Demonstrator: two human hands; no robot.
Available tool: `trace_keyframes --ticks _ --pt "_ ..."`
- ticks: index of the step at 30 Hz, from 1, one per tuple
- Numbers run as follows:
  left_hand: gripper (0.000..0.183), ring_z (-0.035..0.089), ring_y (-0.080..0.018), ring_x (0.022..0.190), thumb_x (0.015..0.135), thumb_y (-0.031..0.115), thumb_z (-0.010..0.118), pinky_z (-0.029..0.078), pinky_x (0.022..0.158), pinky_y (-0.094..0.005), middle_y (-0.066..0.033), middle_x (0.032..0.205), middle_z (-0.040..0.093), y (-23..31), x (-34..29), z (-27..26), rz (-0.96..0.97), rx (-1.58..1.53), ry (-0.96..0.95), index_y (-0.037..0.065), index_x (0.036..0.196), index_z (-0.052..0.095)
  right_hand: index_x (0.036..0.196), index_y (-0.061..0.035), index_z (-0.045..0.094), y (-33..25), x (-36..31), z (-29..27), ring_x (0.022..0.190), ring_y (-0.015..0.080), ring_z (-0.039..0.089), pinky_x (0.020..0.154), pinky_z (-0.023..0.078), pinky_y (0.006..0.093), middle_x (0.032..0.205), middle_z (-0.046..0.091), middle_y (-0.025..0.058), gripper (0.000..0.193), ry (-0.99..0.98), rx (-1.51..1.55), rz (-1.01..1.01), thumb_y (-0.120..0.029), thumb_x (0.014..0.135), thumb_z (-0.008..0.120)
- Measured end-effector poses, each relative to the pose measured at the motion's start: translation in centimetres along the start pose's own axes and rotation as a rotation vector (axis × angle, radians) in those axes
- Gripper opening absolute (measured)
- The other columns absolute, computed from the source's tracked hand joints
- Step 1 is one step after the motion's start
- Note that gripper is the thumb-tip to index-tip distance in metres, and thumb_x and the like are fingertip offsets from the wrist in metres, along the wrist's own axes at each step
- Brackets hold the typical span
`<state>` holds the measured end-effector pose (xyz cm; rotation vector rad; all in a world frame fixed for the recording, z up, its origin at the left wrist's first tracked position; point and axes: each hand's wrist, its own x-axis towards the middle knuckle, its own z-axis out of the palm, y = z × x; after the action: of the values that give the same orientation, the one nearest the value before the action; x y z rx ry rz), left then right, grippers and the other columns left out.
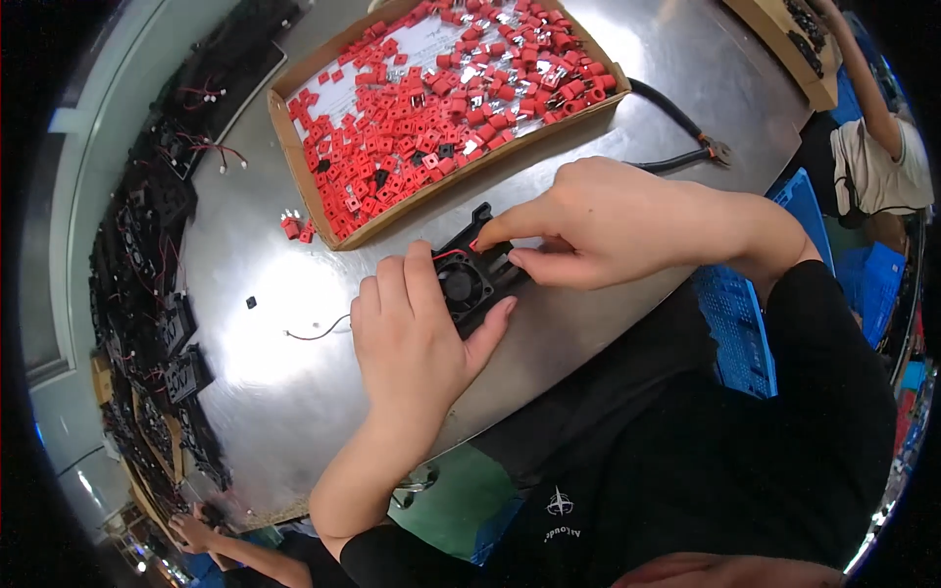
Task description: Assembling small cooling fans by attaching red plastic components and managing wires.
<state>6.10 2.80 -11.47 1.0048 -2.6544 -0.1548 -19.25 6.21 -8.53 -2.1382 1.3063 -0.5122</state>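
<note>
A black plastic housing with a small round fan [459, 285] in it lies on the metal table, below the cardboard tray. My left hand [407, 314] holds it from the left, fingers over its far side and thumb along its near edge. From the right, my right hand [598, 230] reaches in with curled fingers. Its index fingertip presses a small red part [474, 245] at the housing's upper part, and the thumb rests close by; the fingertip partly hides that part. A thin wire with a small connector [288, 334] runs out to the left from beneath my left hand.
Red plastic parts fill a cardboard tray [392, 223]; a few lie beside it. Black-handled pliers [720, 153] lie to its right. Black fan housings with wires [179, 323] line the table's left side. A blue crate [735, 328] stands right. Other people's arms [872, 93] show at the edges.
</note>
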Motion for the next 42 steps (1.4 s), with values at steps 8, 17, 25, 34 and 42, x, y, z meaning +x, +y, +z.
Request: trace_keyframes --ticks 8,17,25,34,42 --pt "0.079 0.057 -0.0349 0.087 0.077 0.052 0.084 0.047 0.075 -0.0448 -0.0163 0.101 0.057 0.0 -0.1 0.1 0.031 0.032 0.071 -0.005 0.125 0.058 0.121 -0.0101 0.076 3.0 0.5 -1.7 0.078 0.0317 0.071 0.065 0.054 0.0407 0.088 0.074 0.0118 0.03 0.145 -0.034 -0.232 -0.025 0.096 0.07" --pt "0.074 0.059 -0.033 0.089 0.079 0.058 0.081 0.048 0.076 -0.0447 -0.0144 0.1 0.058 -0.3 -0.5 0.6 0.001 0.011 0.112 0.0 0.12 0.059 0.159 -0.0074 0.044 4.6 -8.8 1.3 0.127 0.0341 0.058 0.112 0.045 0.0446 0.133 0.064 0.0173 0.076 0.558 -0.48 0.311 -0.017 0.092 0.077" --pt "0.071 0.06 -0.0313 0.09 0.08 0.059 0.08 0.048 0.076 -0.0437 -0.0135 0.099 0.059 -0.8 -0.7 0.8 0.018 0.008 0.147 0.0 0.115 0.06 0.162 -0.0048 0.039 2.7 -12.7 0.8 0.155 0.0399 0.033 0.124 0.028 0.0509 0.167 0.036 0.0201 0.117 0.387 -0.427 0.328 -0.071 0.074 0.079" --pt "0.069 0.061 -0.0366 0.094 0.085 0.054 0.078 0.051 0.08 -0.0464 -0.0181 0.102 0.06 -0.8 -1.0 0.6 0.013 -0.037 0.115 -0.003 0.118 0.059 0.121 -0.0035 0.073 4.5 -16.4 2.7 0.094 0.0348 0.063 0.089 0.051 0.0443 0.107 0.067 0.0137 0.086 0.32 -0.604 -0.053 -0.077 0.076 0.075" --pt "0.069 0.061 -0.0375 0.095 0.085 0.053 0.079 0.05 0.081 -0.0477 -0.0181 0.102 0.06 -0.9 -0.9 0.9 0.02 -0.036 0.145 -0.003 0.119 0.058 0.129 0.0049 0.065 -1.0 -3.6 4.1 0.085 0.0252 0.062 0.075 0.05 0.0388 0.097 0.067 0.0129 0.104 1.175 0.707 -0.008 -0.088 0.096 0.03"
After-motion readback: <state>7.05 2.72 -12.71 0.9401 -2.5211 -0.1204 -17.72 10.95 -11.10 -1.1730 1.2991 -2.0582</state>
